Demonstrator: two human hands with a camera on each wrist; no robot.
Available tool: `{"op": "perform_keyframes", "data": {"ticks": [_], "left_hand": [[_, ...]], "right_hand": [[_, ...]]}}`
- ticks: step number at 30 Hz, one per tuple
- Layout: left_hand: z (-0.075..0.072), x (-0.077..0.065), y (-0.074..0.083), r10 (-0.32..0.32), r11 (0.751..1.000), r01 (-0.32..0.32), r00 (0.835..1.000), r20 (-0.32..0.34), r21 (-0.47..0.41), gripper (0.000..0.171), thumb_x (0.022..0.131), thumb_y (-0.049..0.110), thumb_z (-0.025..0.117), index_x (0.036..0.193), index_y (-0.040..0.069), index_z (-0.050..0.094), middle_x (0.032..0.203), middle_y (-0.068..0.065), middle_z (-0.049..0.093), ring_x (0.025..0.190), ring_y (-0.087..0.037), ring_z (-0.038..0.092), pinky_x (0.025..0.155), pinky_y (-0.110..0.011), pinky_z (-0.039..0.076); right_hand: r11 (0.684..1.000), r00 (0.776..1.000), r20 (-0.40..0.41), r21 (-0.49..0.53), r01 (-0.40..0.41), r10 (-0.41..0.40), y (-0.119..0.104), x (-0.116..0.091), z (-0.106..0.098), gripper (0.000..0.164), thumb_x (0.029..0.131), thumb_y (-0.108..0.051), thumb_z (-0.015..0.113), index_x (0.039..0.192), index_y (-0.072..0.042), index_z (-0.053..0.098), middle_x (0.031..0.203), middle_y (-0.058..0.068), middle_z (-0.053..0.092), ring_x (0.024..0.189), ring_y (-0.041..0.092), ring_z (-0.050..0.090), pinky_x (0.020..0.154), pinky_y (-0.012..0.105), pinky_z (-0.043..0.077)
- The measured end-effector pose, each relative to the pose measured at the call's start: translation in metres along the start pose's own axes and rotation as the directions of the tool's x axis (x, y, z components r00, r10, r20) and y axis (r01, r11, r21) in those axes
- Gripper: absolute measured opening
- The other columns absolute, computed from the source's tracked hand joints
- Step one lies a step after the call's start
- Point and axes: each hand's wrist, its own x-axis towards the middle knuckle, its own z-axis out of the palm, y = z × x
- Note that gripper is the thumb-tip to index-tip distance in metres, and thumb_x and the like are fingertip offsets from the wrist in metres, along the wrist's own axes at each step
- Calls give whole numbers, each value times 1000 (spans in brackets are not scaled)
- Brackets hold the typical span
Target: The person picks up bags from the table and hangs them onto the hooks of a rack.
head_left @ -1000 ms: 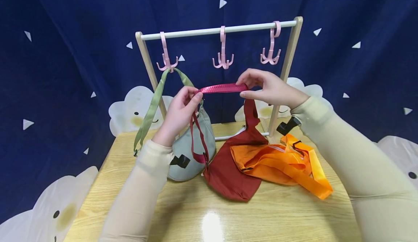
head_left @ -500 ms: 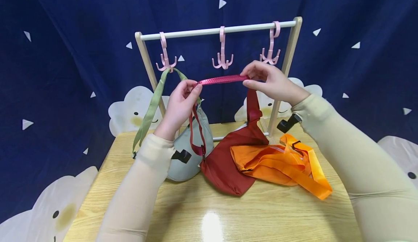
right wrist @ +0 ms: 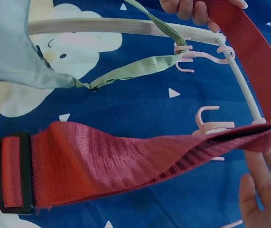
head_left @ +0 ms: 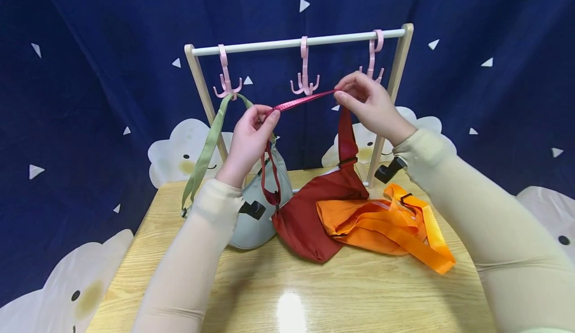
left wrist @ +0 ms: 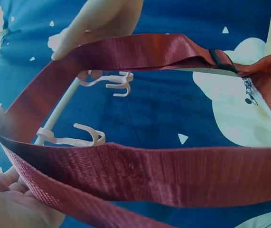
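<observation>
My left hand (head_left: 249, 138) pinches one side of a dark red bag strap (head_left: 303, 102) between thumb and fingers. At its other side, my right hand (head_left: 375, 108) pinches the same strap, so a stretch of it runs taut, rising to the right. The red bag (head_left: 310, 223) hangs low from the strap, its bottom close to or touching the table. A black slider (right wrist: 15, 173) shows on the strap in the right wrist view. The pink middle hook (head_left: 305, 81) is just above and behind the strap. Behind my right hand, the right hook (head_left: 372, 56) is partly hidden.
A grey-green bag (head_left: 253, 233) hangs by its green strap (head_left: 207, 156) from the left hook (head_left: 226, 81). An orange bag (head_left: 382, 225) lies on the wooden table (head_left: 359, 293), beside the red bag. The rack's white rail (head_left: 265, 46) carries the hooks.
Both hands have risen, the right one more, lifting the red strap toward the hook level. The strap now slopes up to the right, and the red bag has shifted slightly up and left.
</observation>
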Motion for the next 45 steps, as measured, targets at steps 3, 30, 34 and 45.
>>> {"op": "perform_keyframes", "data": {"ticks": [3, 30, 34, 45], "left_hand": [[1, 0, 0, -13, 1000, 13, 1000, -10, 3, 30, 101, 26, 67, 120, 3, 62, 83, 1, 53, 73, -14, 49, 63, -22, 40], [21, 11, -12, -46, 993, 24, 982, -182, -119, 33, 100, 24, 69, 122, 0, 66, 85, 5, 55, 76, -10, 49, 65, -21, 39], [25, 12, -15, -67, 992, 45, 979, -193, -121, 34, 100, 26, 69, 124, 1, 66, 87, 4, 56, 77, -10, 50, 66, -21, 41], [33, 14, -19, -107, 988, 84, 977, -187, -127, 37, 100, 31, 69, 124, 3, 66, 90, 2, 59, 81, -12, 51, 69, -22, 44]], "right_hand": [[1000, 1000, -27, 25, 2, -1, 1, 3, 2, 20, 102, -27, 65, 117, -14, 65, 107, 4, 69, 98, 11, 68, 97, 23, 52], [965, 985, -162, 263, -17, 62, 3, 21, 18, 9, 102, -22, 64, 112, -20, 64, 99, -7, 68, 100, 21, 65, 94, 27, 50], [962, 982, -169, 271, -32, 80, 4, 22, 22, 9, 102, -22, 65, 111, -20, 63, 99, -8, 68, 98, 15, 65, 95, 28, 50], [954, 969, -202, 289, -81, 144, 13, 29, 31, 10, 101, -26, 66, 104, -23, 58, 96, -8, 68, 97, 15, 63, 91, 31, 48]]}}
